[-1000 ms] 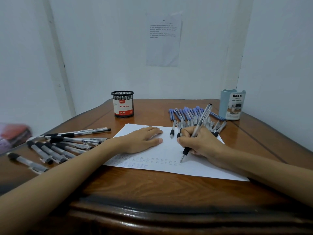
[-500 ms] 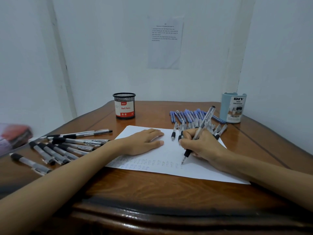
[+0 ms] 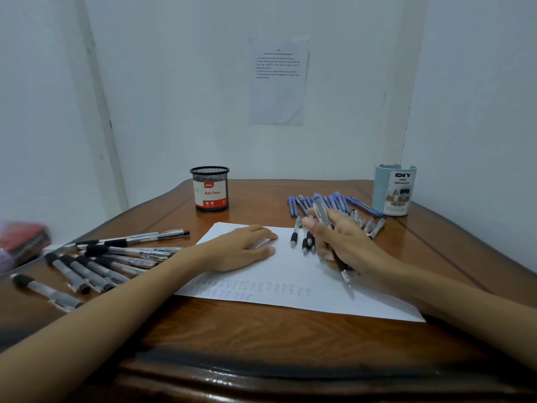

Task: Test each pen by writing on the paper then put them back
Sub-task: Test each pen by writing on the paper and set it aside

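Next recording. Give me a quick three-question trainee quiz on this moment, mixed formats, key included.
1. True or false: the left hand rests palm-down on the paper.
2. Which hand holds a pen? A left, B right, C neither.
3. Fill in: the blue pens lie on the table beside the light-blue desk ____.
Key: 1 true; 2 B, the right hand; 3 organizer.

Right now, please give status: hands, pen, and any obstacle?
Left hand flat on paper. Right hand grips pen, tip near last marks. Loose pens lie beside it.
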`<state>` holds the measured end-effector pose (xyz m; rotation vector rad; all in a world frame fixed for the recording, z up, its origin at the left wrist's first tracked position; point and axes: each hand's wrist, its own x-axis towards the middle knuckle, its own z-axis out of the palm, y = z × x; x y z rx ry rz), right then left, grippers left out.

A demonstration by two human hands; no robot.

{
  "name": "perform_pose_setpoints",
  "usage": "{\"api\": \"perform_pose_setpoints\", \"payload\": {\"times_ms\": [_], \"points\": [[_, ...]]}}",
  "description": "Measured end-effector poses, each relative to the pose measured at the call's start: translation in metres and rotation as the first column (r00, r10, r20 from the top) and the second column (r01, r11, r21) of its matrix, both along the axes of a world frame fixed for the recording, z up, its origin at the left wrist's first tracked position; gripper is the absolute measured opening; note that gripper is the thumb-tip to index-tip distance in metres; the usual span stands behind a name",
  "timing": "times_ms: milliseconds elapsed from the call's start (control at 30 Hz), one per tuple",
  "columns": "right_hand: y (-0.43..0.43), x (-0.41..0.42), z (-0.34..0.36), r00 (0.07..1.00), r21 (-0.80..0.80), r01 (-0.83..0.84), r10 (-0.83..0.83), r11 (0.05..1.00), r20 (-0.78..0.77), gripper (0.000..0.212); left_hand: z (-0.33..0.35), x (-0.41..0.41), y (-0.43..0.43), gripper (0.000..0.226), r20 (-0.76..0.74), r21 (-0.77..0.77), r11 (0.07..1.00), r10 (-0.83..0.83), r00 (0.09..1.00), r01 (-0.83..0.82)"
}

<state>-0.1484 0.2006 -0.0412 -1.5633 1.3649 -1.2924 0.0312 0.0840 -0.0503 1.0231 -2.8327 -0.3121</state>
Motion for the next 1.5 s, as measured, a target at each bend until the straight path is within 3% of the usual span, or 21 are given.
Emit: {"api": "perform_pose_setpoints", "payload": {"times_ms": [100, 400, 633, 733, 867, 1000, 1067, 1133, 1267, 1500], "points": [[0.000, -0.002, 0.000, 1.000, -0.025, 0.028, -0.028, 0.999, 0.005, 0.025, 0.000, 0.000, 0.001, 0.047, 0.005, -0.002, 1.000, -0.005, 1.000, 0.005], [0.005, -0.001, 0.000, 0.999, -0.044, 0.024, -0.022, 0.999, 0.045, 0.033, 0.000, 0.001, 0.000, 0.048, 0.009, -0.022, 1.000, -0.014, 1.000, 0.015], [0.001, -0.002, 0.003, 0.979, -0.041, 0.059, -0.066, 0.997, -0.195, 0.026, -0.001, 0.000, -0.001, 0.048, 0.003, -0.021, 1.000, -0.007, 1.000, 0.007], [-0.006, -0.002, 0.019, 0.882, -0.190, 0.114, -0.187, 0.975, -0.433, 0.016, 0.000, 0.001, -0.001, 0.047, -0.015, -0.033, 0.999, -0.010, 1.000, 0.009], [-0.037, -0.010, 0.038, 0.669, -0.238, 0.201, -0.311, 0.950, -0.675, 0.054, 0.000, -0.001, -0.002, 0.047, -0.019, -0.040, 0.999, 0.021, 1.000, -0.021], [-0.067, -0.007, 0.040, 0.385, -0.234, 0.319, -0.351, 0.918, -0.853, 0.012, 0.001, 0.000, -0.002, 0.046, -0.037, -0.044, 0.997, 0.064, 0.997, -0.066], [-0.076, 0.000, 0.038, 0.222, -0.261, 0.333, -0.345, 0.906, -0.912, 0.026, 0.001, 0.001, -0.003, 0.047, -0.049, -0.043, 0.995, 0.088, 0.995, -0.090], [-0.084, 0.004, 0.033, 0.099, -0.273, 0.313, -0.318, 0.909, -0.943, 0.015, 0.000, 0.002, -0.005, 0.048, -0.050, -0.058, 0.992, 0.108, 0.993, -0.111], [-0.094, 0.001, 0.024, 0.088, -0.217, 0.340, -0.261, 0.915, -0.961, 0.015, -0.001, 0.004, -0.009, 0.050, -0.016, -0.055, 0.989, 0.140, 0.990, -0.140], [-0.096, 0.004, 0.020, 0.199, 0.043, 0.429, -0.048, 0.902, -0.979, 0.055, -0.003, 0.002, -0.012, 0.051, -0.009, -0.019, 0.989, 0.148, 0.989, -0.148]]}}
